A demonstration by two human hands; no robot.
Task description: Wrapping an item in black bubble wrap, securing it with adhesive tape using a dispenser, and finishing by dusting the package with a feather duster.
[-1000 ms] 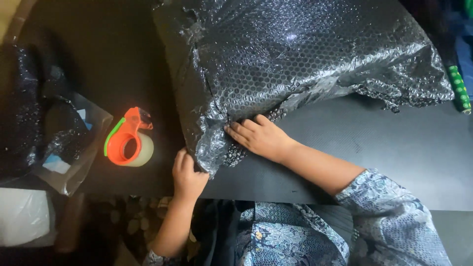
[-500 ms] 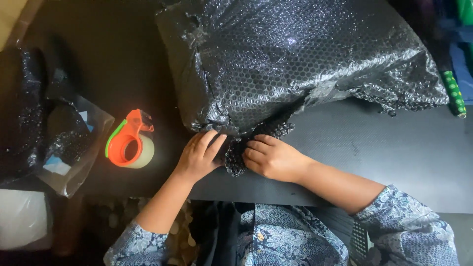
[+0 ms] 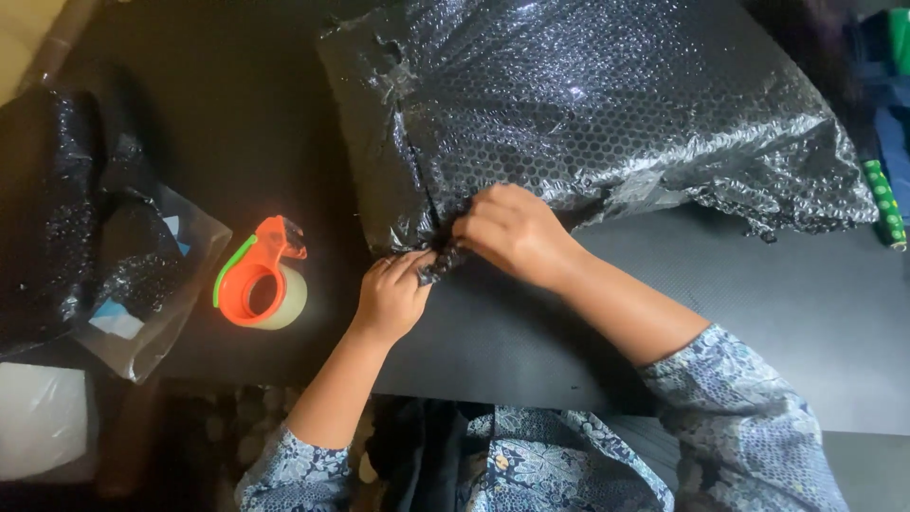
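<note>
A big parcel wrapped in black bubble wrap (image 3: 588, 104) lies across the dark table (image 3: 758, 313). At its near left corner both hands work a loose flap of the wrap. My left hand (image 3: 393, 294) pinches the flap's lower edge from below. My right hand (image 3: 512, 232) presses the folded flap up against the parcel's side, fingers curled on it. The two hands almost touch at the corner. An orange tape dispenser (image 3: 258, 275) with a roll of clear tape stands on the table to the left of my left hand, a short reach away.
A clear plastic bag with dark contents (image 3: 114, 275) lies at the left edge. More black wrap (image 3: 47, 190) is heaped beside it. A green dotted roll (image 3: 886, 204) sits at the far right. Something white (image 3: 43, 417) lies low at the left.
The loose flap has been folded up against the parcel. My right hand rose from the table onto the parcel's side; my left hand came under the corner.
</note>
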